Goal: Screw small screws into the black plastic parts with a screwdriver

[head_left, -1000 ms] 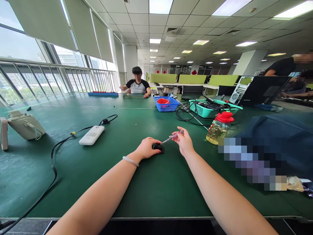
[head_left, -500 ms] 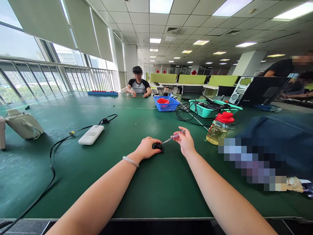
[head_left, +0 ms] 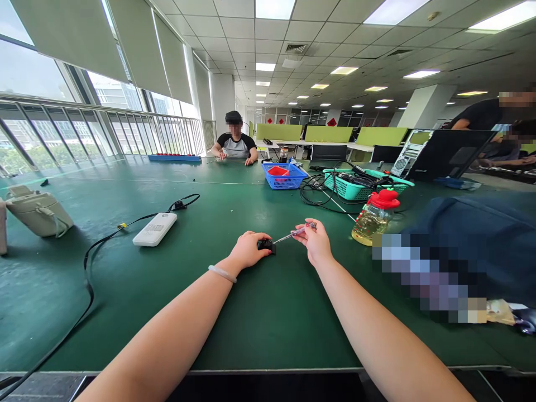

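My left hand [head_left: 248, 249] is closed around a small black block-shaped object [head_left: 265, 245] on the green tabletop, thumb and fingers on either side of it. What kind of object it is I cannot make out. In my right hand [head_left: 317, 241] is a thin screwdriver-like tool [head_left: 288, 235], pinched between thumb and fingers. Its narrow metal shaft slants down to the left, and the tip meets or nearly meets the black object's right side. Whether they touch is too small to tell.
A white power bank [head_left: 154, 229] and a black cable [head_left: 90, 279] lie at left, near a beige bag [head_left: 39, 212]. Right of my hands stand a red-lidded bottle [head_left: 372, 223] and a dark blue bag [head_left: 473, 251]. Behind are a blue basket [head_left: 285, 180], a green basket [head_left: 349, 191] and a seated person [head_left: 235, 146].
The small black object has turned slightly in my left hand, and its thumb and fingers have shifted around it. My right hand keeps its tool at the object. The seated person's hands have moved apart.
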Tool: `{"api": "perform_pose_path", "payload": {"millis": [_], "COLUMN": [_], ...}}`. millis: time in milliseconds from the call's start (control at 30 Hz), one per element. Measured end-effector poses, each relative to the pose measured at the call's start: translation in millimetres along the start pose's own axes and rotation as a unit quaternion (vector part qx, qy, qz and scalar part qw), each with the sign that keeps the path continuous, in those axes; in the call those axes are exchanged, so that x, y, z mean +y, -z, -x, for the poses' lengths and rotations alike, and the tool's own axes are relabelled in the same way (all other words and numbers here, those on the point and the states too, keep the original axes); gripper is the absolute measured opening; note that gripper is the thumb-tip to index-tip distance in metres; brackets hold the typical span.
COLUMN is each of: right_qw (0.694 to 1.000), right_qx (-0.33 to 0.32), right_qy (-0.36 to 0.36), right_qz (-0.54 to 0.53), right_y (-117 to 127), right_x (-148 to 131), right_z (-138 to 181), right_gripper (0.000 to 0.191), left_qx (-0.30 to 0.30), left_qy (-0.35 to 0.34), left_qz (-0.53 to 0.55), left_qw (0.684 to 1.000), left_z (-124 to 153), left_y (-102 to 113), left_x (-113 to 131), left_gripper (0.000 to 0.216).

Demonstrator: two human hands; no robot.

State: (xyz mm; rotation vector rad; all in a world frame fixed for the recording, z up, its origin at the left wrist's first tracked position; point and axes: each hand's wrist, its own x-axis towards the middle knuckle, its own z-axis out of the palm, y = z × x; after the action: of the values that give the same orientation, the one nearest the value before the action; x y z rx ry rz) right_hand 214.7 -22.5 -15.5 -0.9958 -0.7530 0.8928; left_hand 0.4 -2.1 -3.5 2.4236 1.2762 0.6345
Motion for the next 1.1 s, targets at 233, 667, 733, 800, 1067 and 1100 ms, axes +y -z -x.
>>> {"api": "perform_pose_path", "payload": {"millis": [233, 667, 733, 800, 1067, 1100], "right_qw": [1.0, 0.996, 0.993, 0.989, 0.893, 0.87], "right_qx": [0.0, -0.077, -0.087, -0.092, -0.138, -0.152], "right_qy": [-0.004, 0.046, 0.071, 0.099, 0.321, 0.353], "right_qz": [-0.008, 0.018, 0.034, 0.056, 0.283, 0.308], "right_y": [-2, -9, -11, -13, -22, -24], "right_x": [-4, -11, -12, -14, -27, -28], "right_z": [4, 14, 17, 19, 43, 48], "right_gripper": [0.028, 0.043, 0.043, 0.042, 0.02, 0.017], "left_qx": [0.001, -0.006, -0.006, -0.005, 0.002, 0.002], "left_qy": [-0.002, 0.008, 0.012, 0.016, 0.004, 0.001], "left_qz": [0.001, -0.006, -0.006, -0.007, -0.013, -0.013], "left_qw": [1.0, 1.0, 1.0, 1.0, 1.0, 1.0], "left_z": [-1, 0, 0, 0, -1, -1], "left_y": [-1, 1, 1, 1, -2, -2], "left_x": [-2, 1, 1, 1, -2, -3], "left_gripper": [0.04, 0.039, 0.04, 0.04, 0.041, 0.041]}}
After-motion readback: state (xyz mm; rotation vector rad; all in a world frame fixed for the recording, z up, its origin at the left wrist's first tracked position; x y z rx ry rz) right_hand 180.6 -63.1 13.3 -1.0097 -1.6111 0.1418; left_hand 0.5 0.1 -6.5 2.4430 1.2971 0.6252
